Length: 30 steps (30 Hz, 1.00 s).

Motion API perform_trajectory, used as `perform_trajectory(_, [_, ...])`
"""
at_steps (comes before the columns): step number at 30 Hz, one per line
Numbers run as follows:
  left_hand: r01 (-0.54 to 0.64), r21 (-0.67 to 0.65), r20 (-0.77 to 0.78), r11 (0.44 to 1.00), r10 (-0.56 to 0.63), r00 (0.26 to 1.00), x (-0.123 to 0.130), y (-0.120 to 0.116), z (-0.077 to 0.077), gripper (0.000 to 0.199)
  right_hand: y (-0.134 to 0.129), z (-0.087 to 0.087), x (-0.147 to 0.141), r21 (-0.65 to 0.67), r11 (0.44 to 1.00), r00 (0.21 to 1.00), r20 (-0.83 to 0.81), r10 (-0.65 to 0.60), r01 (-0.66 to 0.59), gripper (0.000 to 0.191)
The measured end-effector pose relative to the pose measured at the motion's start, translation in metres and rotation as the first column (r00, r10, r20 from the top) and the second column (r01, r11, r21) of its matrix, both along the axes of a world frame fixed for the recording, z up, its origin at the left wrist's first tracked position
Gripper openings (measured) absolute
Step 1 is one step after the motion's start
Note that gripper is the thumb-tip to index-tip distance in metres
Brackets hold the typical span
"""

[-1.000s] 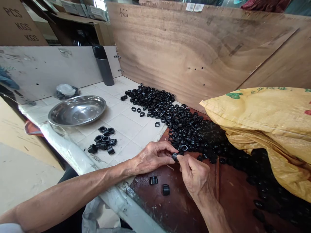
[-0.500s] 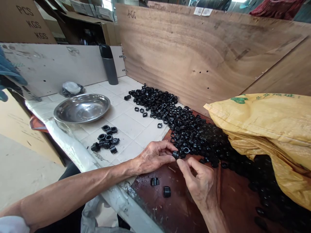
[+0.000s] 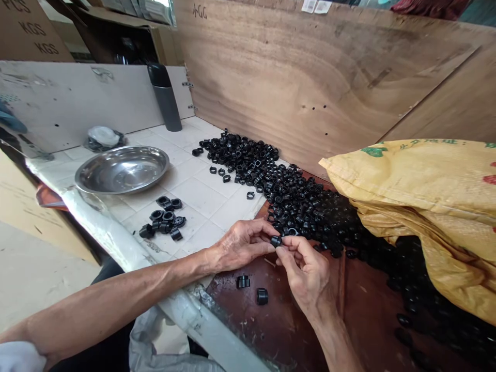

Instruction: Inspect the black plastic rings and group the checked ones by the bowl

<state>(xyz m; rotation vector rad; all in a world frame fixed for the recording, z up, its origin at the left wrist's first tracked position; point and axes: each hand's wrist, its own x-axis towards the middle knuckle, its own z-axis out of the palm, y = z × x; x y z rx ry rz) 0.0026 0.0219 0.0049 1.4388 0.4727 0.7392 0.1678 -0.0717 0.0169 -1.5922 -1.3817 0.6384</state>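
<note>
Evidently, two-handed handling is underway: left hand point(image 3: 241, 246) and right hand point(image 3: 312, 274) pinch one small black part point(image 3: 276, 241), calling for steady fingertips.

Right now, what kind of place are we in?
It looks like a small workshop or packing room. There's a big heap of little black plastic parts on the worktable, a large yellow sack beside it, and cardboard boxes marked PCS and KGS behind.

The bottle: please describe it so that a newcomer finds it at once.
Start from the big plywood panel. At its left end, on the white tiles, find the tall grey bottle. Unlike the shallow steel bowl nearby, it has a black cap.
</note>
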Motion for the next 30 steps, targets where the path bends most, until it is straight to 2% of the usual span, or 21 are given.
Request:
perform_trajectory(2, [-0.023,0.238,-0.048,0.971,0.035,0.998,-0.003,0.002,-0.003,0.019,0.000,-0.003,-0.005,-0.096,0.995,0.997,-0.073,-0.028,0.021,0.021])
perform_trajectory(4, [-0.038,0.470,-0.066,0.882,0.078,0.995,-0.008,0.005,-0.004,0.021,0.000,-0.003,-0.007,-0.194,0.981,0.985,-0.161,-0.062,0.030,0.024])
perform_trajectory(6, [0.025,0.594,-0.120,0.804,0.059,0.991,-0.012,0.008,-0.001,0.023,0.000,-0.002,-0.002,-0.326,0.944,0.968,-0.248,-0.032,-0.053,0.029])
perform_trajectory(8, [0.210,0.612,-0.296,0.762,-0.025,0.955,-0.016,0.011,0.006,0.022,0.001,0.001,0.012,-0.455,0.877,0.971,-0.237,0.046,-0.152,0.032])
perform_trajectory(9, [0.313,0.586,-0.403,0.747,-0.066,0.913,-0.017,0.011,0.010,0.020,0.001,0.002,0.022,-0.496,0.856,0.983,-0.168,0.070,-0.146,0.031])
perform_trajectory(11, [0.439,0.503,-0.562,0.744,-0.105,0.821,-0.018,0.011,0.014,0.017,0.001,0.003,0.044,-0.470,0.882,0.997,0.075,0.020,0.018,0.027])
perform_trajectory(13, [0.396,0.474,-0.607,0.786,-0.034,0.794,-0.015,0.009,0.013,0.031,0.001,0.000,0.061,-0.395,0.908,0.973,0.227,-0.049,0.138,0.020])
perform_trajectory(15, [0.284,0.514,-0.575,0.809,0.079,0.814,-0.010,0.007,0.004,0.035,0.001,-0.005,0.068,-0.350,0.929,0.968,0.249,-0.032,0.121,0.009])
perform_trajectory(16, [0.225,0.550,-0.537,0.804,0.135,0.833,-0.006,0.007,-0.001,0.029,0.002,-0.009,0.067,-0.343,0.936,0.972,0.235,0.002,0.081,0.006])
perform_trajectory(18, [0.116,0.594,-0.453,0.796,0.212,0.866,0.000,0.008,-0.013,0.021,0.004,-0.016,0.057,-0.329,0.944,0.971,0.234,0.053,0.027,0.013])
perform_trajectory(21, [-0.006,0.595,-0.404,0.804,0.305,0.863,0.010,0.014,-0.025,0.037,0.007,-0.022,0.036,-0.282,0.957,0.926,0.374,0.044,0.068,0.020])
perform_trajectory(24, [0.007,0.606,-0.416,0.796,0.309,0.855,0.015,0.018,-0.030,0.033,0.007,-0.020,0.026,-0.243,0.966,0.872,0.487,0.048,0.083,0.016])
perform_trajectory(28, [0.052,0.651,-0.426,0.758,0.308,0.850,0.015,0.017,-0.029,0.020,0.003,-0.008,0.045,-0.333,0.943,0.934,0.326,0.147,-0.033,0.016])
perform_trajectory(30, [0.070,0.663,-0.441,0.746,0.313,0.841,0.014,0.016,-0.027,0.020,0.002,-0.002,0.064,-0.319,0.944,0.951,0.309,0.018,0.085,0.016])
